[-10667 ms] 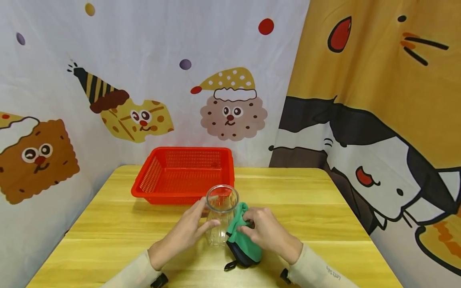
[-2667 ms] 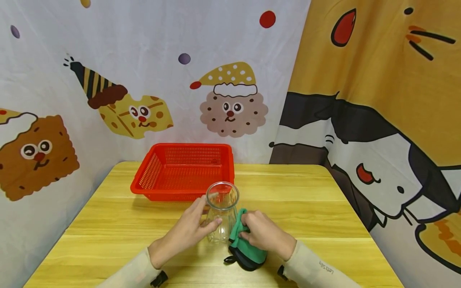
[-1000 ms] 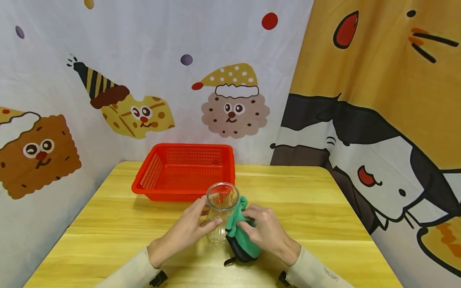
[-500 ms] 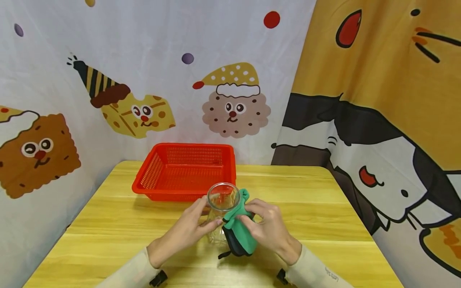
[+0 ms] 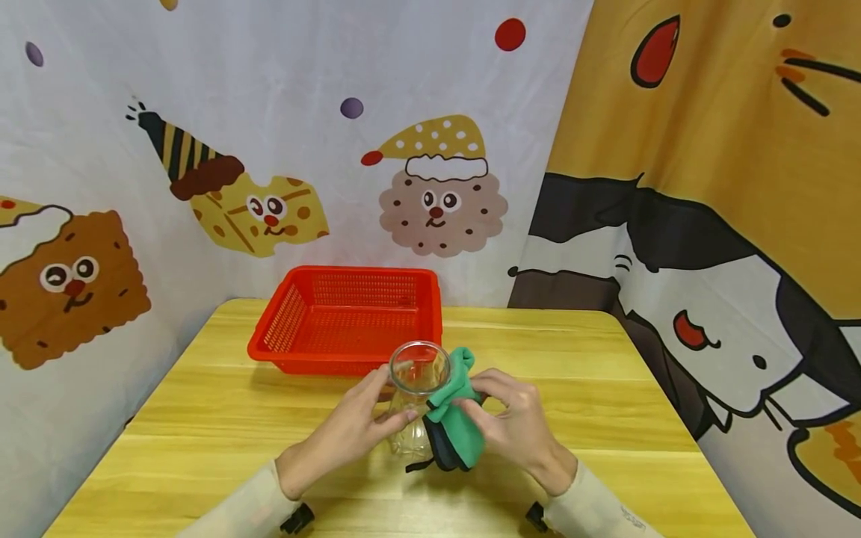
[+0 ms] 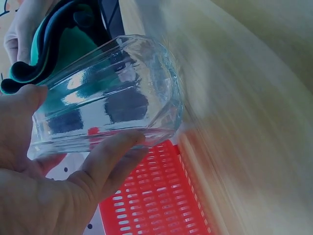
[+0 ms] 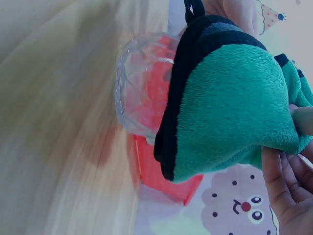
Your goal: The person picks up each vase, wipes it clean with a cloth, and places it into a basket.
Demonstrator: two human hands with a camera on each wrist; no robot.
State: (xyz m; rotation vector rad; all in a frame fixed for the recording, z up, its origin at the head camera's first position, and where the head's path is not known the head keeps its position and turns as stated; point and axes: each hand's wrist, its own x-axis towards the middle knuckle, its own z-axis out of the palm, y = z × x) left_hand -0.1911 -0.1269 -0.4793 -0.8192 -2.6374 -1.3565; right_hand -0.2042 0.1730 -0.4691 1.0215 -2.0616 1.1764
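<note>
A clear glass jar [image 5: 412, 437] with faceted sides and a thick round rim stands upright on the wooden table. My left hand [image 5: 353, 422] grips it from the left, thumb on the near side and fingers round the far side; the left wrist view shows these fingers against the glass [image 6: 102, 105]. On the jar's right, my right hand [image 5: 521, 422] pinches a folded green cleaning cloth [image 5: 464, 430] with dark edging and a small hanging loop. The cloth's top fold lies right at the rim, and its fuzzy face [image 7: 230, 103] fills much of the right wrist view.
A red perforated plastic basket [image 5: 269, 353] stands behind the jar at the back left of the table [image 5: 585, 388]. Cartoon-printed curtains [image 5: 282, 112] hang behind the table and along its sides.
The right hand has raised the cloth along the jar's right side, from low near its base 2.7 seconds ago up to rim height. The left hand and jar have stayed in place.
</note>
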